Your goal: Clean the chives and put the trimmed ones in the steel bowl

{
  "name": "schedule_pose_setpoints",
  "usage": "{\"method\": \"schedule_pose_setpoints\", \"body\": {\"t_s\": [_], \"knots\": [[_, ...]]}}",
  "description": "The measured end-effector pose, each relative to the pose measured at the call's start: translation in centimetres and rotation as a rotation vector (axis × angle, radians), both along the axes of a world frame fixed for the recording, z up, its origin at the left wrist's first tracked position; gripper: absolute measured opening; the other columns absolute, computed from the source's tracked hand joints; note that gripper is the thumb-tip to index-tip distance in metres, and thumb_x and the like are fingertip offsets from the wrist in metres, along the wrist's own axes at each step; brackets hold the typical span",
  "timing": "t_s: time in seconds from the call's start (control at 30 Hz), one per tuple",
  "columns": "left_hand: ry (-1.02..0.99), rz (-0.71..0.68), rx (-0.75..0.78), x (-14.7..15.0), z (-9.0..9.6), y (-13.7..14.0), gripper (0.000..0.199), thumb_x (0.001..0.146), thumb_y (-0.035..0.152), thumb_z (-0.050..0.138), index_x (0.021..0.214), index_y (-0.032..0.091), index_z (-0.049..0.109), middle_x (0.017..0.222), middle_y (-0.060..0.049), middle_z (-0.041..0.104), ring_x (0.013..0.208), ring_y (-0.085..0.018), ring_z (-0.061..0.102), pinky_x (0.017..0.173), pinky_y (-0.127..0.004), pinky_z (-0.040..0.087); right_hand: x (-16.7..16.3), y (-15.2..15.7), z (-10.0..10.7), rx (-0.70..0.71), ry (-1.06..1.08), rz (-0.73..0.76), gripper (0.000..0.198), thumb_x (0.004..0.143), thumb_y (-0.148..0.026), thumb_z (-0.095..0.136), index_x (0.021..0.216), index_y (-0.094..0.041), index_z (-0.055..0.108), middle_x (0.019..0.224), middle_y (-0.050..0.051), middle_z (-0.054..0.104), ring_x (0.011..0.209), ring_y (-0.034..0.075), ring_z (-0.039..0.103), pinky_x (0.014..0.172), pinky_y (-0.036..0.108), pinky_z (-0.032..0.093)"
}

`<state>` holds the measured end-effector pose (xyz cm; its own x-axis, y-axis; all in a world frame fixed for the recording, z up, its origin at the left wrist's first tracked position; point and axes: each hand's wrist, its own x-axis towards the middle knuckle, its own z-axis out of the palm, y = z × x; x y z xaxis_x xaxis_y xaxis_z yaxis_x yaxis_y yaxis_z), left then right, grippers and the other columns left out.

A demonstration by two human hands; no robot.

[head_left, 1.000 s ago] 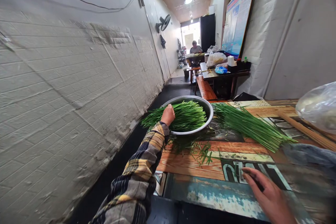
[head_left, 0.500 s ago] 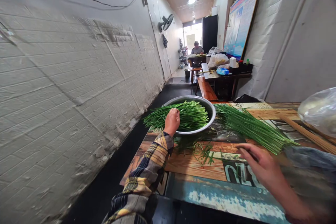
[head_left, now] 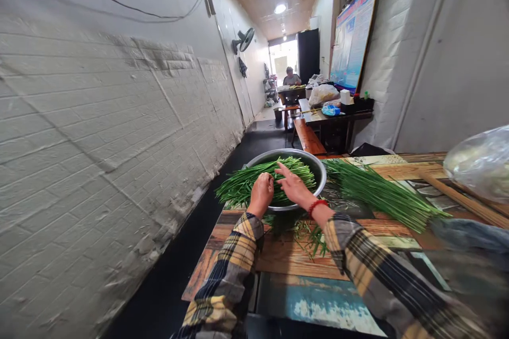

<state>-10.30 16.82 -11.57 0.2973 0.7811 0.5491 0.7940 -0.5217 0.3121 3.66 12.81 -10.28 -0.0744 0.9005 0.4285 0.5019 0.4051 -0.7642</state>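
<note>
A metal basin (head_left: 323, 174) stands on the table, heaped with long green garlic chives (head_left: 236, 183) whose leafy ends hang over its left rim. My left hand (head_left: 261, 193) is closed on some of the chives at the front of the heap; its fingertips are partly hidden. Beside it, my right hand (head_left: 295, 186) is over the basin with its fingers apart, close to the pale stem ends. A second bunch of chives (head_left: 384, 193) lies on the table right of the basin. Loose green scraps (head_left: 316, 241) are scattered in front of the basin.
The wood-patterned table (head_left: 286, 259) ends at the left above a dark floor. A clear plastic bag (head_left: 481, 161) and wooden strips (head_left: 465, 198) are at the right. Farther back are a bench (head_left: 309, 136), another table holding bags, and a seated person (head_left: 291, 78).
My right hand has moved left from above the table to the basin, beside my left hand. My left hand stays at the chives. The view has shifted slightly.
</note>
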Motion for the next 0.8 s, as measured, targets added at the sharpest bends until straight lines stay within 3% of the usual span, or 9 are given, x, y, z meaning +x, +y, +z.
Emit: {"method": "schedule_pose_setpoints", "body": {"t_s": [0.1,0.3,0.47,0.63,0.8], "knots": [[0.018,-0.013,-0.006,0.0,0.0,0.0,0.017,0.092,0.017,0.039,0.083,0.018,0.054,0.086,-0.007,0.061,0.083,-0.017,0.057,0.077,-0.029,0.045,-1.3,1.0,-0.4,0.022,-0.096,-0.03,0.059,0.084,-0.003,0.037,0.142,-0.014,0.035,0.12,0.009,0.065,0.108,0.016,0.061,0.098,0.032,0.045],[0.095,-0.034,-0.009,0.1,-0.3,0.3,0.018,0.092,0.017,0.037,0.083,0.018,0.052,0.086,-0.007,0.059,0.084,-0.019,0.056,0.077,-0.03,0.045,-1.6,0.8,0.2,-0.015,-0.254,-0.2,0.041,0.095,-0.016,0.034,0.135,-0.017,0.044,0.103,0.009,0.07,0.097,0.02,0.065,0.089,0.031,0.046],[0.08,-0.005,0.014,0.1,-0.4,0.5,0.016,0.091,0.014,0.036,0.083,0.019,0.049,0.085,-0.007,0.056,0.082,-0.018,0.055,0.076,-0.03,0.045,-1.8,0.3,0.4,-0.003,-0.36,-0.213,0.036,0.095,-0.016,0.031,0.127,-0.014,0.048,0.1,0.011,0.069,0.095,0.021,0.065,0.087,0.031,0.047],[-0.052,0.05,0.088,0.2,-0.2,0.2,0.019,0.094,0.019,0.033,0.082,0.019,0.048,0.084,-0.007,0.055,0.079,-0.017,0.053,0.073,-0.03,0.044,-1.6,-1.2,-0.1,0.208,-0.277,-0.096,0.045,0.089,-0.008,0.036,0.132,-0.017,0.047,0.13,0.011,0.053,0.115,0.019,0.055,0.097,0.031,0.045],[-0.217,0.064,0.18,0.1,0.0,0.0,0.016,0.094,0.022,0.035,0.083,0.02,0.046,0.08,-0.004,0.053,0.076,-0.017,0.051,0.071,-0.03,0.043,2.0,-4.3,-1.6,0.346,0.037,-0.298,0.036,0.089,-0.017,0.042,0.122,-0.022,0.055,0.117,0.01,0.057,0.1,0.02,0.059,0.094,0.039,0.048]]}}
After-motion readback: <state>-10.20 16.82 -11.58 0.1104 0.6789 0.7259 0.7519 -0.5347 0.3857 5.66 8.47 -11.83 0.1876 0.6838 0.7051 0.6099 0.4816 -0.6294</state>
